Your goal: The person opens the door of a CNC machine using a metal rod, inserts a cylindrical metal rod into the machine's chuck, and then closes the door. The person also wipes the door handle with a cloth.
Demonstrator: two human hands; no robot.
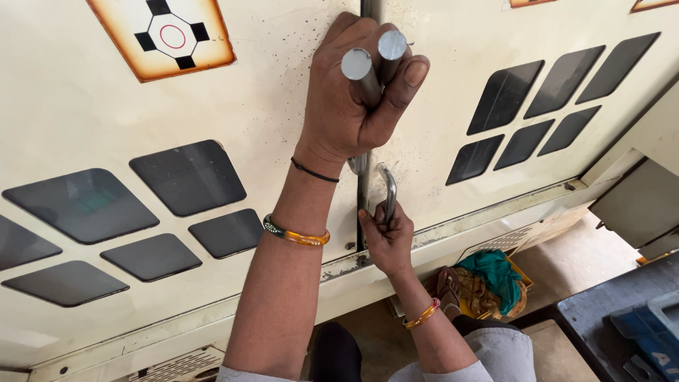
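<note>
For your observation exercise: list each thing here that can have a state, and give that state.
Left hand: closed around the upper handles.
Right hand: gripping the lower handle.
Upper handles: held together.
Lower handle: held.
Cabinet doors: shut, meeting at the middle.

Square decal point(170, 35) at upper left of the cream cabinet door: orange-brown scorched-looking border, pale centre, black diamond-and-square pattern around a red ring. Corners of two similar orange-edged decals point(529, 3) cut off at the top right edge. No packages, written labels or screens visible anywhere else.
</note>
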